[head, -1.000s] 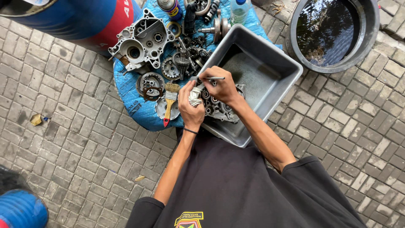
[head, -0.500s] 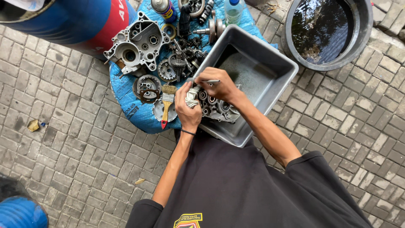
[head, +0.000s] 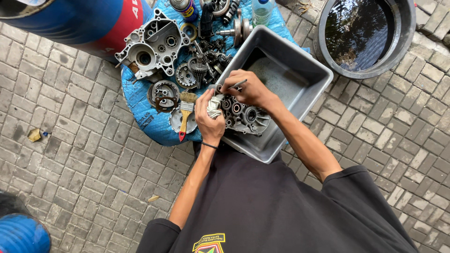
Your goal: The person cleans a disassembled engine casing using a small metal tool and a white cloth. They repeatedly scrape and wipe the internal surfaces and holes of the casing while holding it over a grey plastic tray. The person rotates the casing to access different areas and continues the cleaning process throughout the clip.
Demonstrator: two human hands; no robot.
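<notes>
Paved brick ground (head: 84, 154) underlies your work: a grey metal engine casing half (head: 246, 117) leans in the grey plastic tub (head: 300, 70). Your left hand (head: 209, 122) steadies its left edge, clutching a white rag (head: 214, 107); your right hand (head: 248, 90), directly above, pinches a thin metal tool (head: 236, 84).

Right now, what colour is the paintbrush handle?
Head view: the paintbrush has a pale wooden handle with a red tip.

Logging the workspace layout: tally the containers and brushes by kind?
Grey plastic tubs: 1
Round black basins of water: 1
Blue drums: 2, one at top left, another at bottom left
Paintbrushes: 1
Spray cans: 1
Total: 6
</notes>
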